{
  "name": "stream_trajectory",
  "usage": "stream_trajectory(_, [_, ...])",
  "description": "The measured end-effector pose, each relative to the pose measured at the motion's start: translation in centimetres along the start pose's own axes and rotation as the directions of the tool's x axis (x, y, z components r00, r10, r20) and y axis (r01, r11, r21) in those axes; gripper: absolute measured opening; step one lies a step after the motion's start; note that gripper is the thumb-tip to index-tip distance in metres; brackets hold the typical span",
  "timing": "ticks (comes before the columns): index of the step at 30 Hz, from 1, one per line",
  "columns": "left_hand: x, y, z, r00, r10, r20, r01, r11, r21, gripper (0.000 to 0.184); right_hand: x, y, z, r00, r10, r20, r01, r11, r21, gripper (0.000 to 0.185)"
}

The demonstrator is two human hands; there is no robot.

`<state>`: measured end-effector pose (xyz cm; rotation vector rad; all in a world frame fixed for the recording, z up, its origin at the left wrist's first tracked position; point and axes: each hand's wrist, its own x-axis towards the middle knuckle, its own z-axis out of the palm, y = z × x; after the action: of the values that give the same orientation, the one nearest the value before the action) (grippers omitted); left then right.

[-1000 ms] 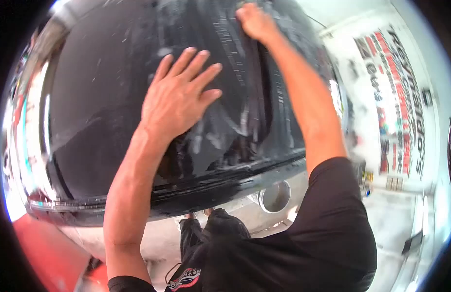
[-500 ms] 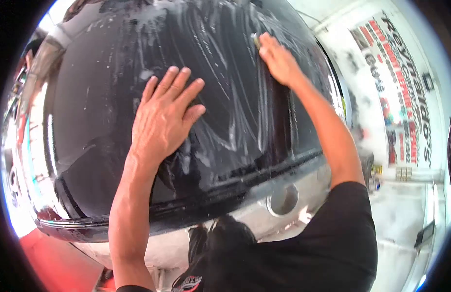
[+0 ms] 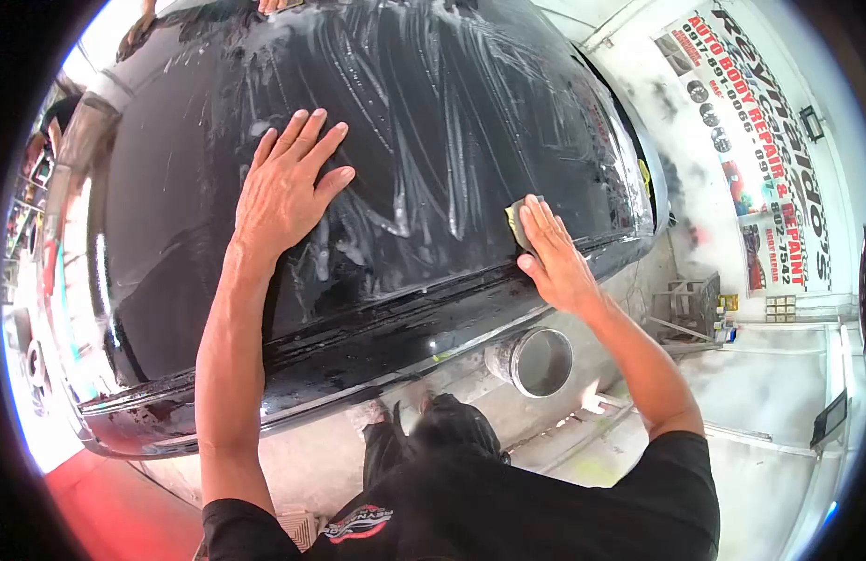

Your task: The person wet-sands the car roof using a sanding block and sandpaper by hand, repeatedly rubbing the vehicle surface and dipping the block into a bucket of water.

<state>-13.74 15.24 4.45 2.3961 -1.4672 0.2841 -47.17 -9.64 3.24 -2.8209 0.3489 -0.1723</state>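
A wet black car panel [image 3: 171, 234] fills the middle of the head view, streaked with whitish suds. My left hand [image 3: 285, 187] lies flat on it with the fingers spread, holding nothing. Near the panel's lower right edge, my right hand [image 3: 556, 254] presses a small grey and yellow pad [image 3: 517, 224] against the surface. The pad's far side shows beyond my fingertips; the rest is hidden under them.
Another person's hand [image 3: 280, 6] touches the panel's far edge. A round metal container [image 3: 542, 363] stands below the near edge. A printed banner [image 3: 751, 150] hangs on the right wall, above a metal stand [image 3: 685, 304].
My right hand has come down with the pad, from the panel's far part to its near right edge. My left hand has shifted slightly left. Another person's hand now shows at the far edge.
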Motion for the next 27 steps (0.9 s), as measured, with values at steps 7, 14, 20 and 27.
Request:
stream_trajectory(7, [1.7, 1.3, 0.8, 0.992, -0.120, 0.044, 0.116, 0.989, 0.096, 0.074, 20.2, 11.0, 0.5, 0.986, -0.017, -0.163, 0.010, 0.999, -0.042, 0.067])
stream_trajectory(14, [6.0, 7.5, 4.7, 0.941, -0.338, -0.027, 0.337, 0.923, 0.186, 0.101, 38.8, 18.2, 0.5, 0.966, 0.063, -0.252, -0.094, 0.989, -0.110, 0.063])
stream_trajectory(20, [7.6, 8.3, 6.3, 0.922, -0.382, -0.069, 0.388, 0.902, 0.191, 0.099, 24.9, 15.0, -1.0, 0.951, -0.160, -0.263, 0.182, 0.981, 0.063, 0.054])
stream_trajectory(27, [9.0, 8.5, 6.3, 0.927, -0.374, -0.022, 0.371, 0.907, 0.200, 0.101, 11.8, 15.3, -2.8, 0.986, -0.167, -0.001, 0.167, 0.986, -0.008, 0.065])
